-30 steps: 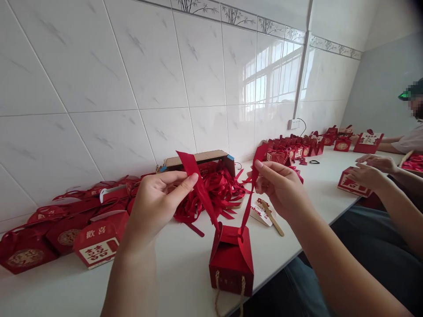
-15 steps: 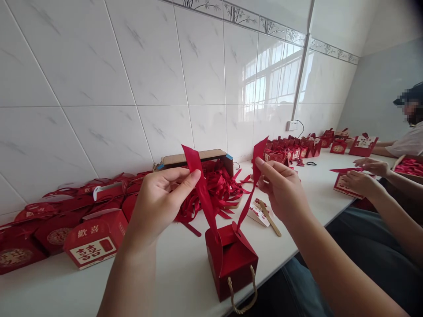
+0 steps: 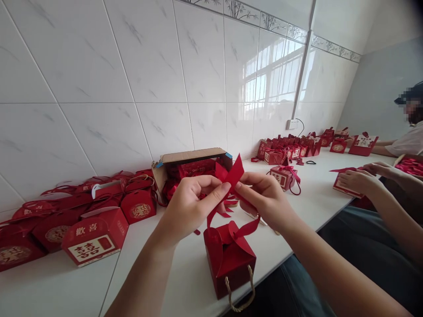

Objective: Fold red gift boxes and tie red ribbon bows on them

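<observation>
- Our left hand (image 3: 200, 204) pinches the ribbon (image 3: 236, 172) between thumb and fingers.
- Our right hand (image 3: 264, 198) pinches it too, just beside the left, where the two ends cross.
- Below both hands we have the box (image 3: 231, 259) on the table (image 3: 185, 277), ribbon running through its top.
- Beyond our left hand stands a carton (image 3: 191, 155); left of that hand, more boxes (image 3: 92, 240).
- Well right of our right hand: a co-worker's hand (image 3: 358, 181).

The one camera sits on the person's head. It looks forward and down at the desk (image 3: 185, 273), close to the left hand (image 3: 198, 207) and right hand (image 3: 266, 198), and faces the tiled wall (image 3: 161, 66) behind.
</observation>
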### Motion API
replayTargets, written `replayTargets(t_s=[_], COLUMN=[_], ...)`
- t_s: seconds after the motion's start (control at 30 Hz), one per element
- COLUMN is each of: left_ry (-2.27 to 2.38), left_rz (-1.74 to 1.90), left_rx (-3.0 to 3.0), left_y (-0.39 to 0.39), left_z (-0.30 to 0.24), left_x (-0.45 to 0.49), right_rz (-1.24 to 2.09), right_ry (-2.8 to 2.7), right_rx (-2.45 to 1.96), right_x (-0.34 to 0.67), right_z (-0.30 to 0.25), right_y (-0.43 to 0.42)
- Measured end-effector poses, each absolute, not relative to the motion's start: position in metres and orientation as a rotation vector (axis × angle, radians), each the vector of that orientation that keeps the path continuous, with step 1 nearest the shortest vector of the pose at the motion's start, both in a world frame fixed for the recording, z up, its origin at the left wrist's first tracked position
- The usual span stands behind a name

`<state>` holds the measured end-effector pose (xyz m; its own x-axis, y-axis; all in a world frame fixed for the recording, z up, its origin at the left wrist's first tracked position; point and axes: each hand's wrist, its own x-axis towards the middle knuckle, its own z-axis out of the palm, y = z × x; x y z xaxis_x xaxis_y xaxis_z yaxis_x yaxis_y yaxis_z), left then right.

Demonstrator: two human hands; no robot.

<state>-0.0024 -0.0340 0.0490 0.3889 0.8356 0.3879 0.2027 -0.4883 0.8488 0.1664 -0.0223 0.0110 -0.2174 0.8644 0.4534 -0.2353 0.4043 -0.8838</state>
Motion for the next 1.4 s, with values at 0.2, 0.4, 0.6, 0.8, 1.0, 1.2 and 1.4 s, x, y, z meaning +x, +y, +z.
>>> replayTargets(t_s=[0.2, 0.4, 0.6, 0.8, 1.0, 1.2, 1.4], left_ry=[0.909, 0.810, 0.826, 0.693, 1.259, 1.969, 2.131], left_rz=[1.057, 0.733, 0.629, 0.604, 0.736, 0.775, 0.325], left_rx=[1.932, 1.836, 1.757, 1.801, 2.246, 2.537, 2.351], left_y=[-0.029, -0.018, -0.009, -0.012, -0.025, -0.050, -0.078], left_z=[0.045, 0.044, 0.042, 0.044, 0.043, 0.029, -0.024], left_x=[0.002, -0.003, -0.006, -0.002, -0.022, -0.092, -0.153], right_rz=[1.185, 0.749, -0.117, -0.323, 0.196, 0.607, 0.561], right_ry=[-1.517, -1.857, -2.214, -2.091, -1.725, -1.460, -1.703], right_rx=[-0.413, -0.424, -0.390, -0.445, -0.578, -1.051, -1.586], right_x=[0.171, 0.190, 0.209, 0.208, 0.206, 0.249, 0.310], right_z=[0.006, 0.001, -0.003, -0.010, -0.017, -0.052, -0.107], right_y=[-0.024, -0.017, -0.010, -0.006, -0.010, -0.014, -0.023])
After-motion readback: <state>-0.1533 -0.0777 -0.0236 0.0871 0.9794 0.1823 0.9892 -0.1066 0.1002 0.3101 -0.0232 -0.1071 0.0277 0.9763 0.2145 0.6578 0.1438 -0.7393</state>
